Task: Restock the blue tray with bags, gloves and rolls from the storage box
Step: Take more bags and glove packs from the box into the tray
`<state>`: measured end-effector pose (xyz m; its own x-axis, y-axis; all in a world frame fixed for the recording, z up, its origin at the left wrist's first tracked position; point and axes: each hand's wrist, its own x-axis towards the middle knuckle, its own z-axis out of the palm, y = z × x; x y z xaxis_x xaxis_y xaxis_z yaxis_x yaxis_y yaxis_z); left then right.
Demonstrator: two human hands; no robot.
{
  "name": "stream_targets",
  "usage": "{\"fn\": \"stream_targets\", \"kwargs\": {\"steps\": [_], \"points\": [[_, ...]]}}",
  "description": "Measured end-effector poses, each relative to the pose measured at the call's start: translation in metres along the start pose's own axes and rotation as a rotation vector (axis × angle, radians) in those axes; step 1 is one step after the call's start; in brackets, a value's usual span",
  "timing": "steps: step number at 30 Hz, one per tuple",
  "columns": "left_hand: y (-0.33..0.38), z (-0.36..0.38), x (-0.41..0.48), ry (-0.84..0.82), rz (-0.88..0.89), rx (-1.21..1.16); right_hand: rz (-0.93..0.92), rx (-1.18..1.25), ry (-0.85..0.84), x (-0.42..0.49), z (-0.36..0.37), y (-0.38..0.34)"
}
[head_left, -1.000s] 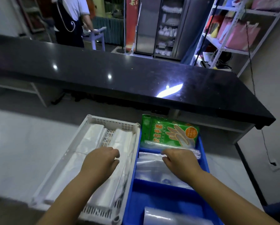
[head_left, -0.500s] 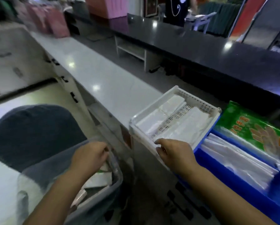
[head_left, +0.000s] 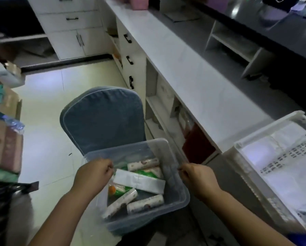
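White cabinets and a long counter (head_left: 193,80) ran beyond our hands, with pale floor tiles below. Left of our left hand stood stacked cartons (head_left: 5,146). Ahead of both hands a blue chair back (head_left: 102,119) rose behind the clear box (head_left: 177,190), which seemed to sit on the chair seat.

Our left hand (head_left: 93,176) was curled at the box's left rim, fingers closed on the edge or on something thin just inside it; we could not tell which. Between our hands, inside the box, lay a flat white pack (head_left: 139,181) across green glove packs (head_left: 120,190), with patterned rolls (head_left: 143,204) in front and one roll (head_left: 142,164) behind. Our right hand (head_left: 198,178) pinched the box's right rim.

Right of that hand, up on the counter, sat the white basket (head_left: 246,167) of bags. Only a blue sliver (head_left: 297,236) at the lower right, under the basket's near corner, was probably the tray.

We judged this the fetching step: box steadied, nothing lifted yet. Next we would need to free one hand, take a roll or pack, and carry it right to the tray.
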<state>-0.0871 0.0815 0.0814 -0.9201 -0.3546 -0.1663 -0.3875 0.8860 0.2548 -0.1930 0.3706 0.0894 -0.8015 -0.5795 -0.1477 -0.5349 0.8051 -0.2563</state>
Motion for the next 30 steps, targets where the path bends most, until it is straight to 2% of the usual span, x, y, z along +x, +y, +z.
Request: {"fn": "stream_targets", "kwargs": {"steps": [9, 17, 25, 30], "points": [[-0.116, 0.043, 0.043, -0.148, -0.095, 0.002, 0.077, 0.036, -0.303, 0.092, 0.124, -0.055], [-0.144, 0.117, 0.062, -0.306, -0.043, 0.061, 0.182, 0.103, -0.591, 0.147, 0.240, -0.042], [-0.132, 0.189, 0.069, -0.423, -0.129, 0.020, 0.191, -0.013, -0.614, 0.189, 0.346, -0.024], [-0.119, 0.233, 0.083, -0.474, -0.269, -0.075, 0.168, -0.104, -0.503, 0.184, 0.369, -0.018]]}}
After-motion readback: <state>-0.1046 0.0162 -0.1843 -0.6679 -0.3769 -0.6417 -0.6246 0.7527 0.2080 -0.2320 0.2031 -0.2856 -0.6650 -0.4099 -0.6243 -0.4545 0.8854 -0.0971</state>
